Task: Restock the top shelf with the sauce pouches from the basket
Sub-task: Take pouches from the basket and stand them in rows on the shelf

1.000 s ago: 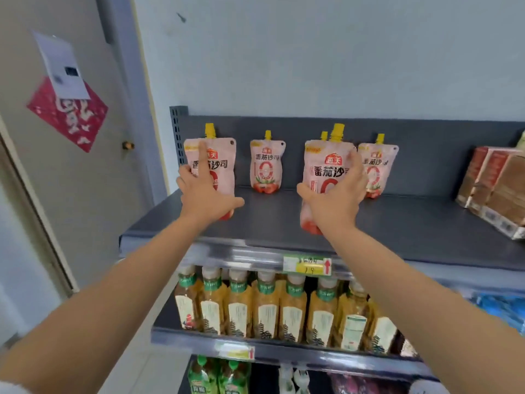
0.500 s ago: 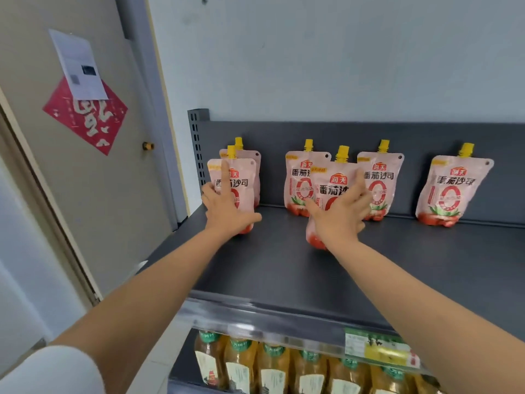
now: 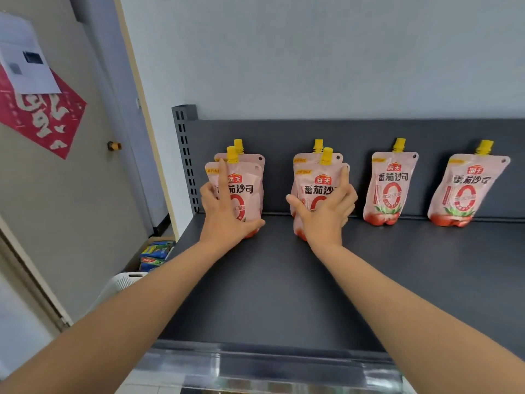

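Left of centre in the frame, the left hand (image 3: pixel 227 214) grips a tomato sauce pouch (image 3: pixel 245 184) upright on the top shelf (image 3: pixel 284 280). Its fingers (image 3: pixel 223 177) curl round the edge and the thumb sits at the base. The pouch stands just in front of a rear pouch (image 3: pixel 255 159) that leans on the back panel (image 3: pixel 284 132). At centre the right hand (image 3: pixel 326 220) clasps a second pouch (image 3: pixel 314 191) likewise. Each soft pack is probably being steadied so it doesn't slump.

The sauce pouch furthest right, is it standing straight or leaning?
Leaning. The far-right pouch stands on its base, top tipped rightward, yellow cap right of its bottom.
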A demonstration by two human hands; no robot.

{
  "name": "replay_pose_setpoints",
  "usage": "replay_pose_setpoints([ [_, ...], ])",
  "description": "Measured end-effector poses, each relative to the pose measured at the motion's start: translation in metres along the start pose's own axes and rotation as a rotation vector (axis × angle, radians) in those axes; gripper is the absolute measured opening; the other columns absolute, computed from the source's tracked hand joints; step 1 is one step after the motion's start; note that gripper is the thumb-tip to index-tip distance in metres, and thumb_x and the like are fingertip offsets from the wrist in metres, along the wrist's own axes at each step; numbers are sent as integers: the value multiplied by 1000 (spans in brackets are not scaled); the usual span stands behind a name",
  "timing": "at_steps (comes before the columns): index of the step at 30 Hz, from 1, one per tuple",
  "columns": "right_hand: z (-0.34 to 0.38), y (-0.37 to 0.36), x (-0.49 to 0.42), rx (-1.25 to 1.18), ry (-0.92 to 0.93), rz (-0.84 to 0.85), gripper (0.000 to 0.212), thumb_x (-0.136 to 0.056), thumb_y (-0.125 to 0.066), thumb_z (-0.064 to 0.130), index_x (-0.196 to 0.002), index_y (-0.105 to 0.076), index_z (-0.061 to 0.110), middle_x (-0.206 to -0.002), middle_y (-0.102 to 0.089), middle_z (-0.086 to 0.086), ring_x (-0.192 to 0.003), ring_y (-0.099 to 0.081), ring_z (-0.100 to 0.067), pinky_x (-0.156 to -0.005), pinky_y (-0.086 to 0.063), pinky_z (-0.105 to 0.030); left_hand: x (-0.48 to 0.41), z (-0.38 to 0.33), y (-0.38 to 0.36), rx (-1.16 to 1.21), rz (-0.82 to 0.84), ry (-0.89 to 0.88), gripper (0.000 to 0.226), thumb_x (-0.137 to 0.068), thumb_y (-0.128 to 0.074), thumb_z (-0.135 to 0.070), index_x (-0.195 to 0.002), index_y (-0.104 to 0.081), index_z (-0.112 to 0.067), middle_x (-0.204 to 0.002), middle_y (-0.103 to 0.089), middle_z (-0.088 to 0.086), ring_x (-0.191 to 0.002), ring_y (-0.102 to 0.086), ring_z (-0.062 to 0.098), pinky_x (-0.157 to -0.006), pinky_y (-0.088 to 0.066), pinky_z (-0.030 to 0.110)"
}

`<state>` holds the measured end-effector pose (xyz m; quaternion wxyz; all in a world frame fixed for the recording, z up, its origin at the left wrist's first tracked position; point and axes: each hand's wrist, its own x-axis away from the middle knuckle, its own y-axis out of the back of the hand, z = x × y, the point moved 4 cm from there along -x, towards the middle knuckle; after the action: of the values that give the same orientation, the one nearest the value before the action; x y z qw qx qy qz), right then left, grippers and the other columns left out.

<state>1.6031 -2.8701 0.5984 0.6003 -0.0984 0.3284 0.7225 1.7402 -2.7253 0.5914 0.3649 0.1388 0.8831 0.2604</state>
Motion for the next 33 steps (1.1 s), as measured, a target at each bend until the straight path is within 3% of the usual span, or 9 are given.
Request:
replay_pose_setpoints([
  [5, 0, -4, 3, -15, 20, -12, 116, -65, -62, 70, -150, -11, 10, -140, -26, -17, -128, -31, -32, -104, -33, -51, 3, -2, 3, 6, 29, -23, 142, -57, -90, -39, -131, 30, -58, -147, -5, 4, -138, -17, 30, -112, -27, 45],
  [10, 1, -8, 2, 2, 8, -42, 115, -66, -68, 66, -150, -13, 9, -139, -29, -18, -126, -34, -33, -102, -34, -52, 7, -5, 13, -48, 33, -36, 145, -53, -89, -48, -140, 28, -47, -154, 11, -1, -144, -2, 30, -115, -22, 54],
  [15, -1, -9, 1, 1, 5, -33, 114, -67, -70, 63, -150, -14, 8, -142, -26, -19, -129, -31, -35, -104, -32, -54, 14, -8, 27, -390, 19, 0, 137, -57, -71, -74, -150, 14, -21, -157, 1, 11, -143, -10, 34, -114, -20, 55],
  [19, 1, 0, 9, 44, 21, 1, 120, -65, -66, 70, -152, -2, 17, -151, -14, -17, -138, -22, -36, -107, -28, -58, 26, -15, 36, -521, 50, 8, 138, -54, -61, -85, -150, 14, -22, -159, 5, 11, -145, -3, 33, -115, -4, 58],
  [23, 3, 38, 20, 164, 86, 38, 114, -70, -58, 73, -151, 7, 27, -159, -2, -9, -146, -10, -29, -109, -24, -58, 37, -45, 45, -664, 11, -260, 134, -47, -52, -94, -149, 6, -27, -157, -11, 16, -143, -10, 38, -112, -4, 66],
  [25, 1, 72, 22, 255, 127, 57, 108, -72, -55, 73, -151, 4, 29, -161, -2, -3, -147, -7, -26, -111, -22, -59, 43, -72, 46, -623, -11, -386, 132, -47, -50, -95, -151, -4, -27, -157, -15, 18, -143, -12, 39, -111, -5, 66],
  [33, -22, 255, 75, 758, 93, -5, 90, -78, -43, 76, -151, -11, 35, -158, -17, -3, -143, -19, -30, -109, -26, -55, 118, -204, -2, -351, 135, -639, 128, -52, -32, -99, -153, 0, -28, -160, -3, 15, -145, -5, 38, -112, -1, 63],
])
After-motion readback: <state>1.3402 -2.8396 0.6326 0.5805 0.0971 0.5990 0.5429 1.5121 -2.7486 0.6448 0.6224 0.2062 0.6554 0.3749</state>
